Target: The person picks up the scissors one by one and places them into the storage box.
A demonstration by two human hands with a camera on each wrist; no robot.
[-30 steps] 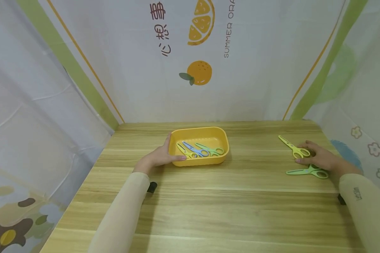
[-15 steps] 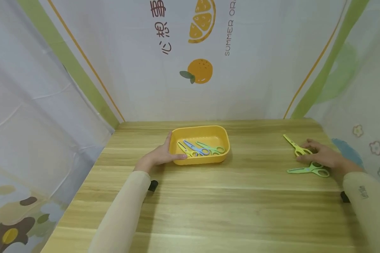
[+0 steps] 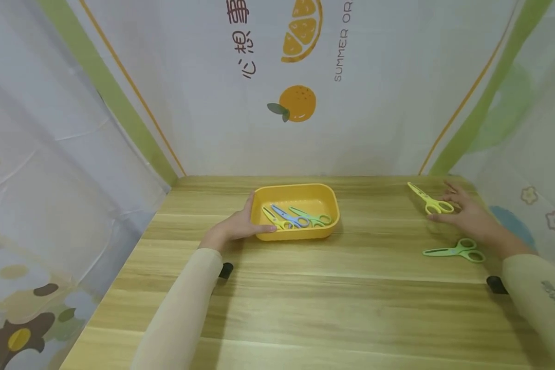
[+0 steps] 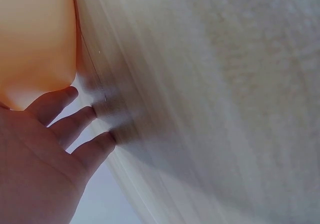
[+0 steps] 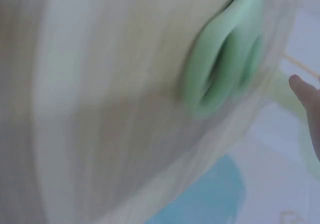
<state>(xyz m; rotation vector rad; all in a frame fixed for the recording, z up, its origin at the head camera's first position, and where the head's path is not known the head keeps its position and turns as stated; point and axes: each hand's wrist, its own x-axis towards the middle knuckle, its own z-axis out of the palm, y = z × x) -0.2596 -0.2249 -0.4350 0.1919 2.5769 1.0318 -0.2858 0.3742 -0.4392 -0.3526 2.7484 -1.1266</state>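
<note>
A yellow plastic tray (image 3: 326,205) sits at the back middle of the table. My left hand (image 3: 238,224) holds its left end, thumb on the front rim. In the left wrist view, fingertips of the left hand (image 4: 45,164) touch the table beside it. Inside the tray lie yellow scissors (image 3: 269,215), blue scissors (image 3: 283,214) and green scissors (image 3: 304,213). At the right, my right hand (image 3: 474,218) pinches another pair of yellow scissors (image 3: 423,197) by the handles, blades pointing away left. Other green scissors (image 3: 450,252) lie on the table nearer me, below that hand.
The wood-grain table (image 3: 305,303) ends at a white printed curtain (image 3: 370,128) behind. More curtain hangs at both sides. In the right wrist view, the blurred handles of the green scissors (image 5: 237,59) show close up, near a fingertip (image 5: 302,91).
My right hand has moved away from the green scissors, bringing the yellow scissors up and farther back. The left hand stays on the tray. The head view has shifted slightly.
</note>
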